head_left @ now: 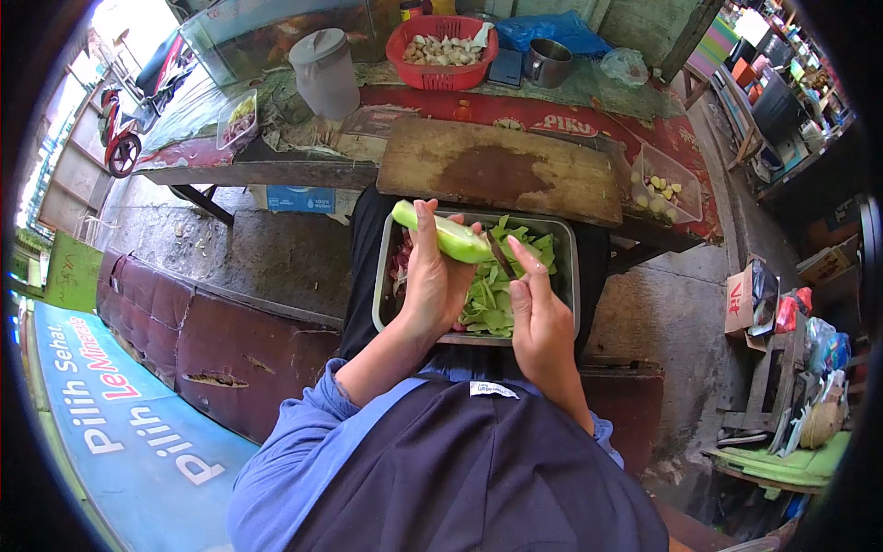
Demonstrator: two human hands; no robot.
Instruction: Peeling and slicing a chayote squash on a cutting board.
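My left hand (438,290) holds a long, pale green gourd-like vegetable (455,238), tilted, over a metal tray (378,293). A small knife (501,255) with a dark blade is in my right hand (541,317). Its tip is close to the right end of the vegetable, and whether they touch is hard to tell. The tray rests on my lap. Thin light green shavings (486,303) are heaped in its middle and right part. Reddish pieces (400,265) show at its left side, partly behind my left hand.
A wooden board (497,169) lies at the near edge of the table (310,172). Behind it stand a red basket (441,79) of garlic, a lidded pitcher (324,76) and a metal mug (547,63). Plastic tubs (666,186) hold peeled cloves at right, shallots at left. A torn seat (255,345) extends leftward.
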